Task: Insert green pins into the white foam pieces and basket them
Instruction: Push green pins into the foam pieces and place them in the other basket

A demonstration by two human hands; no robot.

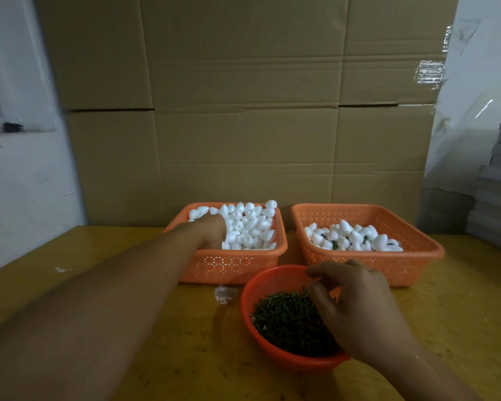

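The left hand (211, 231) is reaching into the left orange basket (229, 263), fingers buried among white foam pieces (250, 227), grip hidden. The right hand (356, 302) is hovering over the green pins (287, 319) in the round bowl (261, 280), fingers loosely curled just above them; pinned foam pieces (350, 237) are lying in the right basket (388, 264).

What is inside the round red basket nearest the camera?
The round red basket holds a heap of green pins. The right hand reaches in, covering its right side; whether the fingers hold a pin is hidden.
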